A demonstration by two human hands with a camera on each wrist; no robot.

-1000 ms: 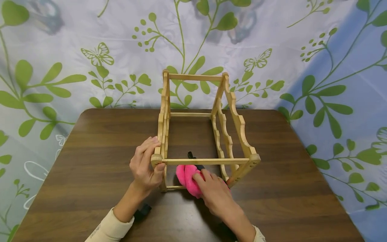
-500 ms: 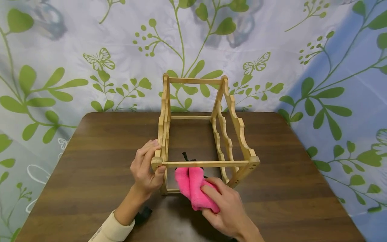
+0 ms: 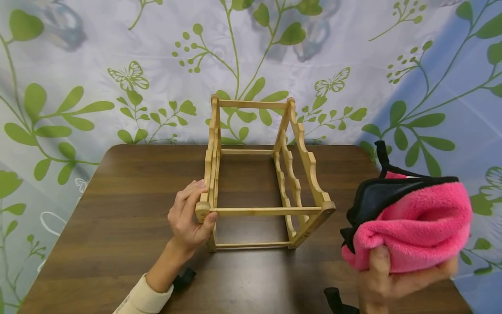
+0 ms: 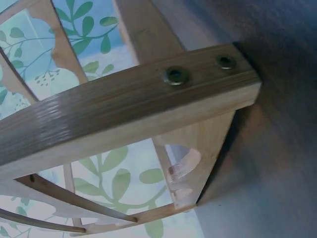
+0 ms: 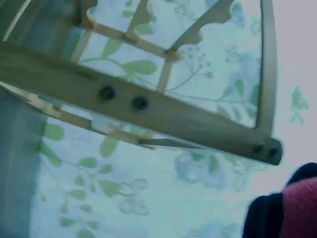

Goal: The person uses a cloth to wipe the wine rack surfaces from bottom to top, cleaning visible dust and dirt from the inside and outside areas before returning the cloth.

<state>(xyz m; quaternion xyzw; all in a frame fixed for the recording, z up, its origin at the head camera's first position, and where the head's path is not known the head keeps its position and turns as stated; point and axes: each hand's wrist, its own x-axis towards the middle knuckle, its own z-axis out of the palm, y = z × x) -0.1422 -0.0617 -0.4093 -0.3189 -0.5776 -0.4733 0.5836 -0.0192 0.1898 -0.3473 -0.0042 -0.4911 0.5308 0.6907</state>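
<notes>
A light wooden rack [image 3: 266, 211] with scalloped side rails stands upright on the table. My left hand [image 3: 190, 218] grips its near left upper corner, thumb at the front and fingers along the side. Off to the right of the rack, my right hand [image 3: 392, 283] holds up a bunched pink fluffy cloth [image 3: 415, 226] with a dark edge and a black loop; the cloth hides part of the fingers. Bolted rack posts fill the left wrist view, while the right wrist view catches the cloth [image 5: 302, 213] at its lower right corner. Neither wrist view shows my fingers clearly.
The brown table [image 3: 137, 196] runs back to a leaf-patterned curtain [image 3: 157, 26], which also covers the right side. Dark straps [image 3: 184, 279] show near my wrists.
My right hand has drawn the pink cloth out from the rack's lower front and carried it right and up. My left hand keeps its grip on the corner.
</notes>
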